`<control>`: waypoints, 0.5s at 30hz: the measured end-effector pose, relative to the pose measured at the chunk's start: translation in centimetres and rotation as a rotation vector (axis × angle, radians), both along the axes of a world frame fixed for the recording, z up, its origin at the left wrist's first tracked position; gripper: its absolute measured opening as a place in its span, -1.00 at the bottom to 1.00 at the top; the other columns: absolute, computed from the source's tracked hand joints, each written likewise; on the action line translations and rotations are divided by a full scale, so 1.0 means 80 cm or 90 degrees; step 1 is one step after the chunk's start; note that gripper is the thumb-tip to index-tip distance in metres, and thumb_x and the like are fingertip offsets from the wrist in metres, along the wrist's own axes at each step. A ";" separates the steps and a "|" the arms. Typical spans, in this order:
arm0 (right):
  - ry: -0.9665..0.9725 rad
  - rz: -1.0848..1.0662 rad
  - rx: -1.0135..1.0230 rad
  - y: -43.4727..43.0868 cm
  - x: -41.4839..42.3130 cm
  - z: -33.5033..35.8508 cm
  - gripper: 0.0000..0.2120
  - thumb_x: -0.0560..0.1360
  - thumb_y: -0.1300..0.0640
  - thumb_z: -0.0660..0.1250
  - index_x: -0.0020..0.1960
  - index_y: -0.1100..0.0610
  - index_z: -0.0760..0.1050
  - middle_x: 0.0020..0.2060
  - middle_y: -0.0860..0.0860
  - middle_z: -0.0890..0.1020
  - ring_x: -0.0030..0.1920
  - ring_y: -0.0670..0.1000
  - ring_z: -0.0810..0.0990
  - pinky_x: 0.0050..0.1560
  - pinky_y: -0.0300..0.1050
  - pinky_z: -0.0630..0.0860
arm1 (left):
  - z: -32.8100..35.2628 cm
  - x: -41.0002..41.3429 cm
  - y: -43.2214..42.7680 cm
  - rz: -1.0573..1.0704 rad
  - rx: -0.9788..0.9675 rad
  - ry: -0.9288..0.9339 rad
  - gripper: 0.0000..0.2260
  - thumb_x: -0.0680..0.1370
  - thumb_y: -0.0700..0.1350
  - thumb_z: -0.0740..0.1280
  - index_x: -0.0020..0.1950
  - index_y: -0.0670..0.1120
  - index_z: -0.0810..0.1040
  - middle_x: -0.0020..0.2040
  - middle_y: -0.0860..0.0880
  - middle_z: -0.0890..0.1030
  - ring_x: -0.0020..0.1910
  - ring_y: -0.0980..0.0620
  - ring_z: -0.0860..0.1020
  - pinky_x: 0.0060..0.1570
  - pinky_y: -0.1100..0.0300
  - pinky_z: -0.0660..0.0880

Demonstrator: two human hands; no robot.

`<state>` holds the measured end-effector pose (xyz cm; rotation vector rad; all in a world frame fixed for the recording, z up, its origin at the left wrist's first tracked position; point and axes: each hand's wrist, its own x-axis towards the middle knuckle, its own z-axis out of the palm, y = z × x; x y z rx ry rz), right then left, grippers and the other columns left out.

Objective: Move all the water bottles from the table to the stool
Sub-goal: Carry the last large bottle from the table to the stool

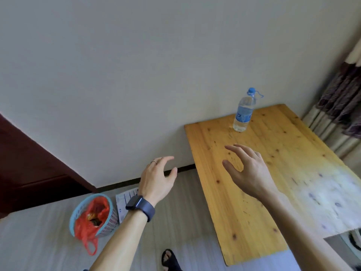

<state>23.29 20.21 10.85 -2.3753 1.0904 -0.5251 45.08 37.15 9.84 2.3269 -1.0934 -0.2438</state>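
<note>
One clear water bottle (244, 111) with a blue cap and blue label stands upright near the far edge of the wooden table (263, 173), close to the wall. My right hand (248, 171) hovers over the middle of the table, short of the bottle, fingers spread and holding nothing. Left of the table, over the floor, my left hand (158, 178) is raised with fingers apart and empty; it has a ring and a dark watch on the wrist. No stool is in view.
A light blue waste basket (78, 214) with a red plastic bag stands on the floor at the lower left, with a white pack beside it. A dark wooden door is at the left, curtains (340, 106) hang at the right. My sandalled foot (169, 259) shows below.
</note>
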 end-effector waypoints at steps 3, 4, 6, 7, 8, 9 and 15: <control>0.009 -0.088 0.026 -0.035 0.038 -0.005 -0.54 0.56 -0.20 0.27 0.44 -0.21 0.34 0.42 -0.11 0.42 0.41 0.06 0.34 0.33 -0.04 0.32 | -0.001 0.066 -0.056 -0.063 0.020 0.014 -0.67 0.58 0.06 0.31 0.35 0.14 0.46 0.31 0.09 0.51 0.32 0.05 0.43 0.20 0.24 0.33; 0.007 -0.121 0.030 -0.046 0.049 -0.005 -0.53 0.56 -0.20 0.28 0.44 -0.21 0.34 0.42 -0.10 0.43 0.40 0.07 0.35 0.33 -0.02 0.33 | 0.002 0.085 -0.075 -0.088 0.023 0.018 -0.67 0.58 0.07 0.30 0.35 0.15 0.46 0.31 0.09 0.50 0.31 0.06 0.43 0.20 0.24 0.33; -0.002 -0.180 0.037 -0.064 0.067 -0.004 -0.53 0.56 -0.19 0.29 0.44 -0.21 0.34 0.42 -0.09 0.44 0.39 0.08 0.37 0.34 0.01 0.34 | 0.008 0.119 -0.118 -0.140 0.024 0.014 -0.67 0.59 0.06 0.30 0.35 0.14 0.45 0.31 0.07 0.50 0.31 0.06 0.43 0.21 0.24 0.33; -0.005 -0.200 0.040 -0.071 0.072 -0.004 -0.53 0.56 -0.18 0.30 0.45 -0.21 0.34 0.41 -0.09 0.44 0.39 0.08 0.37 0.33 0.01 0.34 | 0.010 0.131 -0.140 -0.159 0.022 0.012 -0.67 0.59 0.06 0.30 0.36 0.13 0.45 0.32 0.07 0.50 0.31 0.05 0.43 0.21 0.23 0.32; -0.004 -0.224 0.047 -0.078 0.076 -0.007 -0.53 0.56 -0.18 0.30 0.45 -0.21 0.34 0.41 -0.09 0.44 0.39 0.08 0.37 0.33 0.01 0.34 | 0.013 0.142 -0.165 -0.184 0.021 0.011 -0.67 0.60 0.05 0.29 0.36 0.12 0.45 0.33 0.06 0.49 0.31 0.05 0.43 0.20 0.24 0.31; -0.004 -0.243 0.054 -0.084 0.079 -0.009 -0.52 0.56 -0.18 0.31 0.45 -0.21 0.33 0.40 -0.09 0.45 0.39 0.08 0.37 0.33 0.01 0.34 | 0.016 0.148 -0.186 -0.205 0.022 0.014 -0.67 0.60 0.05 0.29 0.36 0.12 0.45 0.33 0.06 0.49 0.31 0.05 0.43 0.18 0.26 0.31; -0.002 -0.361 0.076 -0.159 0.095 -0.028 -0.48 0.55 -0.20 0.29 0.47 -0.18 0.31 0.40 -0.09 0.45 0.40 0.08 0.37 0.31 0.00 0.35 | 0.010 0.153 -0.338 -0.352 0.024 0.036 -0.66 0.59 0.08 0.29 0.37 0.13 0.45 0.31 0.07 0.49 0.29 0.08 0.43 0.13 0.34 0.29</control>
